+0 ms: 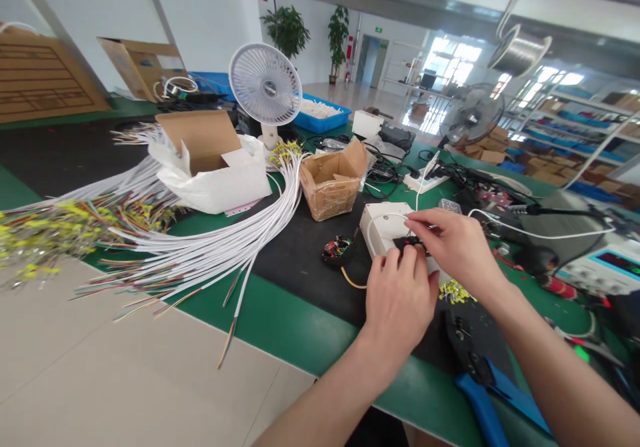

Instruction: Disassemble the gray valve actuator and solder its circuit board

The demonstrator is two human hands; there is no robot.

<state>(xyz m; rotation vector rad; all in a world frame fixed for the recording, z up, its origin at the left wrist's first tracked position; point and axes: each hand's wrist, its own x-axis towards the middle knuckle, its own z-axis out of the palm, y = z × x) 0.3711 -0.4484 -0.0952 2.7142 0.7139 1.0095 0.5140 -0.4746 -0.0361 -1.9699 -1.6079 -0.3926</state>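
1. Reaching past the blue-handled crimping pliers [481, 371], both hands work at the white box [375, 212]. The left hand [399, 290] curls over its near side; its fingertips are hidden, so whether they grip anything cannot be told.
2. The right hand [456, 246] pinches a white cable [397, 214] between thumb and forefinger, above the box. The cable arches over the box's left wall.
3. Handling: the cable should be light, springy and smooth-jacketed. Hold it by the jacket; any fine conductors at its end would probably bend easily.
4. Edges: the box walls likely limit finger travel. Yellow-tipped pieces [454, 292] lie just beside its near right side, and the pliers narrow the room near the right forearm.
5. Open room: the black mat [295, 260] is largely bare left of the box. A small circuit board [338, 248] sits there and probably needs careful clearance.
6. Farther left, a white cable bundle [265, 230] spreads toward the table's front edge [295, 359]; some coloured wire ends project beyond it.
7. Behind the mat's bare stretch, the open cardboard box [330, 197] and, beyond it, the desk fan [265, 87] bound the far side.
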